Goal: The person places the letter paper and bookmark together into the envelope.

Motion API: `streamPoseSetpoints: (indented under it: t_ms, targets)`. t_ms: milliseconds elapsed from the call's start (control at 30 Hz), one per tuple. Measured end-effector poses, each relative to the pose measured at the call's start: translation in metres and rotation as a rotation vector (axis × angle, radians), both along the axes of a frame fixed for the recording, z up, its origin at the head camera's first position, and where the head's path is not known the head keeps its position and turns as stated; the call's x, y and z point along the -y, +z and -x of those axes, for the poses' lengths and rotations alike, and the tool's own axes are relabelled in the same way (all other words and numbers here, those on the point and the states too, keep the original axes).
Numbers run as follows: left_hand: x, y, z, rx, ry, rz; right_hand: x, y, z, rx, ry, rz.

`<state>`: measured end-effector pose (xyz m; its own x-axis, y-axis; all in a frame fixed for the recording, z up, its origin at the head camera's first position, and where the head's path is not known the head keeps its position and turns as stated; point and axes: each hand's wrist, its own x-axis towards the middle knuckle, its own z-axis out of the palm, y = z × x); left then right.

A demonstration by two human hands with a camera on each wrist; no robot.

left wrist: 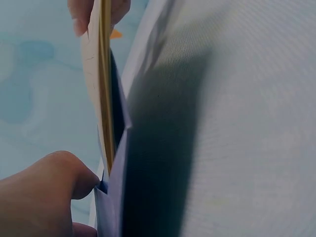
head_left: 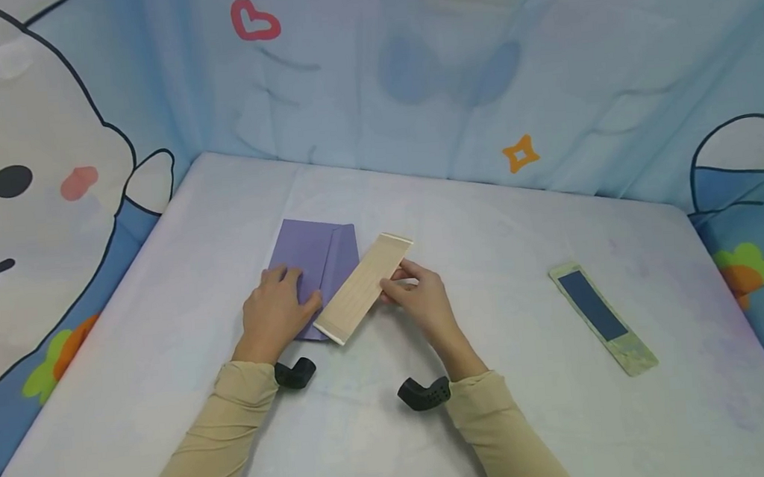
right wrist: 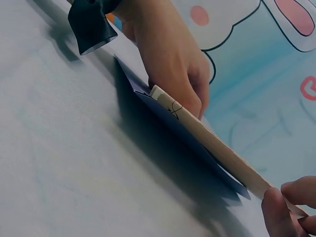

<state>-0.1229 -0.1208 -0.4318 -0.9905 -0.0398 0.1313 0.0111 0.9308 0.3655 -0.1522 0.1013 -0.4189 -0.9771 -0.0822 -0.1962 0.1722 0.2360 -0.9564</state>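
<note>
A purple envelope (head_left: 311, 244) is held at a tilt over the table, its shadow showing below it in both wrist views. My left hand (head_left: 275, 310) grips it, fingers over its left part and the thumb (left wrist: 74, 173) at its edge. A long folded strip of beige paper (head_left: 362, 289) with faint lines slants across the envelope's right side. My right hand (head_left: 422, 299) pinches this strip at its upper right part between thumb and fingers. The strip's layered edge (left wrist: 104, 89) faces the left wrist camera, and its lower end lies right at the envelope's edge.
A narrow green-yellow piece (head_left: 636, 353) with a dark blue panel lies to the right on the white-covered table (head_left: 504, 423). Behind the table hangs a blue cartoon curtain (head_left: 356, 83). Each wrist carries a black device (head_left: 424, 394).
</note>
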Motion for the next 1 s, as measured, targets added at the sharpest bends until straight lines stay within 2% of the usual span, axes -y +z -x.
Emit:
streamPoseSetpoints:
  t_ms: [167,533,733,1000]
  targets:
    - [-0.001,0.0,0.0,-0.014,0.0,0.003,0.004,0.002,-0.003,-0.022,0.02,-0.069]
    - [-0.001,0.0,0.0,-0.005,-0.003,0.0,0.014,0.001,-0.008,-0.055,0.02,-0.131]
    - [-0.001,0.0,-0.001,-0.012,-0.006,0.001,0.019,-0.001,-0.012,-0.057,0.055,-0.133]
    - [0.0,0.001,0.0,0.016,-0.001,-0.003,0.025,-0.006,-0.016,-0.097,0.107,-0.148]
